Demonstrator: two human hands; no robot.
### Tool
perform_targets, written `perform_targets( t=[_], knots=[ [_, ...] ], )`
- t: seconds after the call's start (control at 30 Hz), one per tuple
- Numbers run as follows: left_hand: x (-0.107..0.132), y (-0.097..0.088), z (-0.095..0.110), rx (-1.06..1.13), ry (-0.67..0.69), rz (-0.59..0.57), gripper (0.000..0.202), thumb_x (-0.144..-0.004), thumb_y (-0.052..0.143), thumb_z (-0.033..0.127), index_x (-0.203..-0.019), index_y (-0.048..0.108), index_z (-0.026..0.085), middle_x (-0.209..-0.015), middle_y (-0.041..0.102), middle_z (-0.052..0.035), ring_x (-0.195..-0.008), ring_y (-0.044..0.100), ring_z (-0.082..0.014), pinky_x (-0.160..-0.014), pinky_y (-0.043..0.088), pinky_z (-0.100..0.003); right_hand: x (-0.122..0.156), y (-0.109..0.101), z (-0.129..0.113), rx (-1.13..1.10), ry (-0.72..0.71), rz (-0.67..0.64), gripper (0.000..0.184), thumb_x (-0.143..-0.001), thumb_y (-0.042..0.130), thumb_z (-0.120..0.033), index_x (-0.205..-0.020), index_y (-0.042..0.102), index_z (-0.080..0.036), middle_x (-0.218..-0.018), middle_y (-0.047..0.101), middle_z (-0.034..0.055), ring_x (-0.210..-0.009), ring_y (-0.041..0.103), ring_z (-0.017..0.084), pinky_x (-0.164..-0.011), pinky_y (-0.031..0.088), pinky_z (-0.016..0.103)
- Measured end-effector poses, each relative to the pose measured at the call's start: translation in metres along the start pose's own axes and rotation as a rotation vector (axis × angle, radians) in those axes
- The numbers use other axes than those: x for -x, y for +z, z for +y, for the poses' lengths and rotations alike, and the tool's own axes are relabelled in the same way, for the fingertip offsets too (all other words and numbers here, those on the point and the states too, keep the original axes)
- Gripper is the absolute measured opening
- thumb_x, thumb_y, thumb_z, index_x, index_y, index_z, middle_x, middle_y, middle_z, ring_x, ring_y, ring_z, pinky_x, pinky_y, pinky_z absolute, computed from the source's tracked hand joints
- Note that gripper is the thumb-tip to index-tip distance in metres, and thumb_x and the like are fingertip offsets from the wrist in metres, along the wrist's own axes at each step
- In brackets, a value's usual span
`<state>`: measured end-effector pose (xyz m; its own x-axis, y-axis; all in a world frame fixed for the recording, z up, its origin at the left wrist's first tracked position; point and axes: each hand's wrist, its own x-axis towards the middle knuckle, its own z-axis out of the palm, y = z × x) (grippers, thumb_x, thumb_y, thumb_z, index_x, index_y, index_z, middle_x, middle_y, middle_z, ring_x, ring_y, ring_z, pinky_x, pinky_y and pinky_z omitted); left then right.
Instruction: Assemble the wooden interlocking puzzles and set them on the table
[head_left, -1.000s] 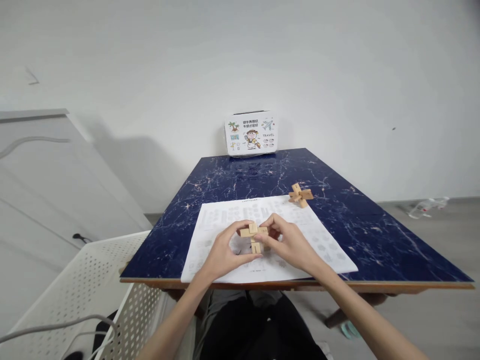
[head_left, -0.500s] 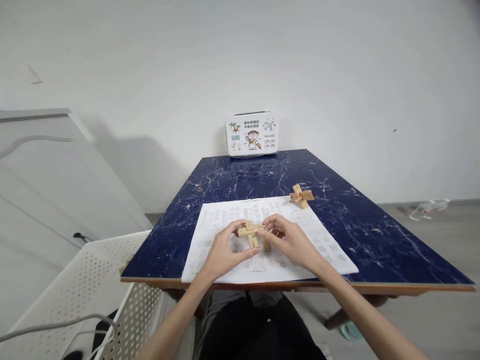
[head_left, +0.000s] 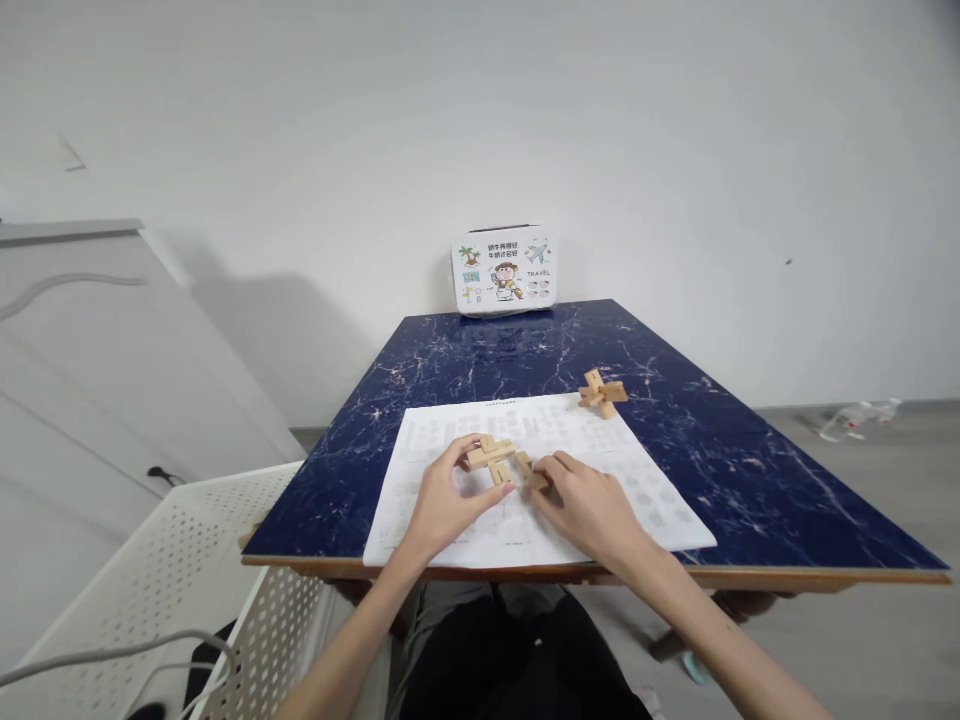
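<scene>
Over a white printed sheet (head_left: 442,530), my left hand (head_left: 444,500) grips a few interlocked light wooden puzzle pieces (head_left: 491,455) between thumb and fingers. My right hand (head_left: 589,500) pinches a separate notched wooden piece (head_left: 531,470), just to the right of the ones in my left hand. A narrow gap shows between the two. Fingers cover part of each piece. Beyond my right hand, an assembled wooden burr puzzle (head_left: 602,393) rests across the sheet's far right corner.
The sheet lies on a dark blue marbled table (head_left: 525,355). A white illustrated case (head_left: 504,270) stands at the far edge against the wall. To the left are a white perforated basket (head_left: 262,600) and a cabinet (head_left: 97,370). A clear plastic bottle (head_left: 859,418) lies on the floor at right.
My right hand has turned and dropped slightly, with its wooden piece now apart from the pieces in my left hand. My left hand has tilted its pieces a little.
</scene>
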<state>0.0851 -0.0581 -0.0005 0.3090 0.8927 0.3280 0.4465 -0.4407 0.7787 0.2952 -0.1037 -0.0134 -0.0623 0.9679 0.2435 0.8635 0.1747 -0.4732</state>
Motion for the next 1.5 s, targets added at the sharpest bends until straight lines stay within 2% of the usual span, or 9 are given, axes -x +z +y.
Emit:
perform_targets(
  t=[0.1,0.27,0.57,0.67,0.77,0.87,1.07,1.2,1.5],
  knots=[
    [0.000,0.000,0.000,-0.006,0.002,0.028,0.062,-0.077,0.084,0.042,-0.131,0.058,0.025,-0.132,0.067,-0.0085,-0.115,0.065,-0.0271,-0.103,0.051,-0.045,-0.003,-0.006,0.008,-0.298,0.043,-0.042,0.021,-0.099,0.053,-0.036,-0.100,0.068,-0.021,-0.095,0.076,0.0070,-0.080,0.070,0.023,-0.069,0.047,0.034],
    [-0.001,-0.001,0.000,-0.016,0.029,0.081,0.059,-0.079,0.082,0.041,-0.130,0.057,0.025,-0.132,0.068,-0.0079,-0.118,0.065,-0.0275,-0.101,0.052,-0.043,-0.006,-0.019,0.012,-0.867,0.053,-0.255,0.040,-0.094,0.059,-0.056,-0.108,0.066,-0.019,-0.099,0.075,0.0094,-0.082,0.071,0.023,-0.070,0.055,0.036],
    [-0.001,0.000,-0.003,0.028,0.053,0.094,0.060,-0.082,0.081,0.042,-0.133,0.054,0.025,-0.134,0.066,-0.0086,-0.121,0.064,-0.0264,-0.104,0.050,-0.043,0.000,-0.030,-0.006,-1.165,0.148,-0.274,0.040,-0.095,0.062,-0.052,-0.122,0.059,-0.023,-0.085,0.072,0.0028,-0.071,0.067,0.018,-0.070,0.055,0.034],
    [-0.001,0.000,-0.003,0.034,0.047,0.089,0.061,-0.081,0.082,0.040,-0.133,0.054,0.025,-0.135,0.065,-0.0085,-0.121,0.063,-0.0264,-0.105,0.050,-0.043,-0.001,-0.034,-0.007,-1.163,0.138,-0.287,0.044,-0.094,0.065,-0.048,-0.129,0.058,-0.023,-0.095,0.074,0.0056,-0.083,0.071,0.021,-0.078,0.057,0.037],
    [0.000,-0.001,0.001,0.035,0.033,0.066,0.061,-0.080,0.082,0.041,-0.133,0.055,0.024,-0.134,0.066,-0.0090,-0.121,0.064,-0.0271,-0.105,0.050,-0.044,-0.004,-0.031,-0.005,-1.099,0.045,-0.289,0.033,-0.094,0.066,-0.045,-0.117,0.063,-0.022,-0.105,0.074,0.0081,-0.093,0.072,0.023,-0.088,0.058,0.040],
    [0.001,-0.002,0.005,0.042,0.013,0.020,0.062,-0.080,0.083,0.041,-0.132,0.056,0.024,-0.135,0.066,-0.0095,-0.122,0.063,-0.0278,-0.106,0.049,-0.044,-0.004,-0.020,-0.004,-1.013,-0.017,-0.206,0.029,-0.097,0.061,-0.044,-0.117,0.055,-0.023,-0.102,0.075,0.0072,-0.092,0.074,0.023,-0.091,0.057,0.043],
    [0.002,-0.004,0.011,0.070,-0.006,-0.070,0.061,-0.081,0.081,0.044,-0.133,0.057,0.025,-0.132,0.069,-0.0075,-0.122,0.064,-0.0277,-0.106,0.049,-0.043,0.002,-0.002,-0.012,-0.754,-0.136,-0.044,0.054,-0.101,0.053,-0.029,-0.152,0.034,-0.032,-0.114,0.076,0.0080,-0.101,0.075,0.026,-0.093,0.057,0.046],
    [0.002,-0.005,0.011,0.099,-0.024,-0.105,0.059,-0.082,0.080,0.045,-0.133,0.058,0.025,-0.129,0.070,-0.0070,-0.120,0.066,-0.0278,-0.105,0.050,-0.043,0.003,-0.002,-0.013,-0.690,-0.186,-0.038,0.056,-0.101,0.050,-0.025,-0.154,0.040,-0.037,-0.116,0.075,0.0050,-0.107,0.073,0.026,-0.096,0.057,0.047],
    [0.003,-0.004,0.008,0.143,0.017,-0.183,0.065,-0.076,0.086,0.042,-0.134,0.063,0.025,-0.132,0.070,-0.0077,-0.124,0.064,-0.0306,-0.109,0.049,-0.047,0.007,0.003,-0.015,-0.662,-0.291,-0.073,0.069,-0.099,0.044,-0.014,-0.161,0.030,-0.041,-0.140,0.066,0.0032,-0.124,0.066,0.025,-0.103,0.054,0.045]
  ],
)
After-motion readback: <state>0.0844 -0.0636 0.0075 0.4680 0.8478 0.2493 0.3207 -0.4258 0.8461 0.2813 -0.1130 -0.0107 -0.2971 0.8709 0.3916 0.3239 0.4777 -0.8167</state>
